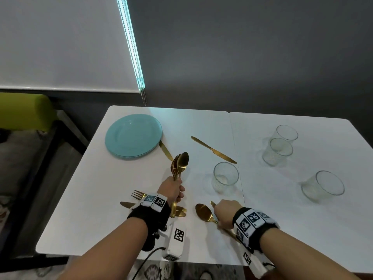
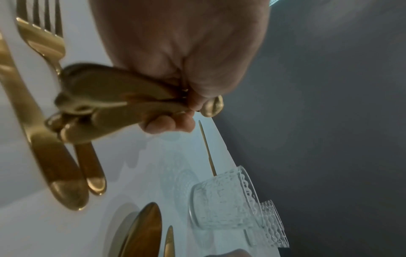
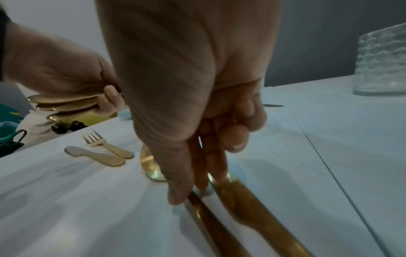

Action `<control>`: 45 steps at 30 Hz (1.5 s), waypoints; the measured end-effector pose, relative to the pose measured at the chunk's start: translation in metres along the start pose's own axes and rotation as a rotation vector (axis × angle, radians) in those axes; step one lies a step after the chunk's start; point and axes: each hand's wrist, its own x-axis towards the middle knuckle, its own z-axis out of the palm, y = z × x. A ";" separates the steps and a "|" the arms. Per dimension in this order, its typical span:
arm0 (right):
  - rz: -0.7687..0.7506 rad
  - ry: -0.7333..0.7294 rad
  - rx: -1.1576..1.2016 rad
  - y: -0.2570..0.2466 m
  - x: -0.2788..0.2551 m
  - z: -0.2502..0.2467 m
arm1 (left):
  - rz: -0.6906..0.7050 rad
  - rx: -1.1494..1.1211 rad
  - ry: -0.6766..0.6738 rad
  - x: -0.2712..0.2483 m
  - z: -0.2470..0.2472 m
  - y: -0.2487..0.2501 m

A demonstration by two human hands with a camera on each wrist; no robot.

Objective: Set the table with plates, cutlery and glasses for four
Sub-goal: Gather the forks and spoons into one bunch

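My left hand point(image 1: 177, 191) grips a bundle of gold spoons and forks point(image 1: 180, 164) upright above the white table point(image 1: 90, 209); in the left wrist view their handle ends point(image 2: 105, 104) fan out below the fist. My right hand point(image 1: 219, 214) reaches down near the front edge. Its thumb and fingertips point(image 3: 175, 200) pinch the handle of a gold spoon point(image 3: 204, 219) lying flat, bowl point(image 1: 202, 212) to the left. A gold knife point(image 3: 252, 208) lies right beside it, partly under the hand. A stack of teal plates point(image 1: 133, 136) sits at the far left.
Clear glasses stand at the centre point(image 1: 225, 177), the right point(image 1: 323, 185) and, as a pair, the far right point(image 1: 277, 151). A loose knife point(image 1: 214, 150) lies mid-table, another point(image 1: 166, 150) by the plates. A fork point(image 1: 138, 194) and knife point(image 1: 127, 204) lie behind my left wrist. A green chair point(image 1: 24, 110) stands left.
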 end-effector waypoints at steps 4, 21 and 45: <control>0.015 0.039 0.094 -0.001 0.003 0.011 | -0.015 -0.023 -0.023 -0.005 0.005 -0.004; -0.031 0.334 1.095 0.021 -0.001 -0.060 | -0.044 -0.232 -0.182 -0.034 0.024 0.018; -0.118 0.409 0.700 -0.017 0.016 -0.059 | -0.053 -0.343 0.033 -0.027 -0.006 0.020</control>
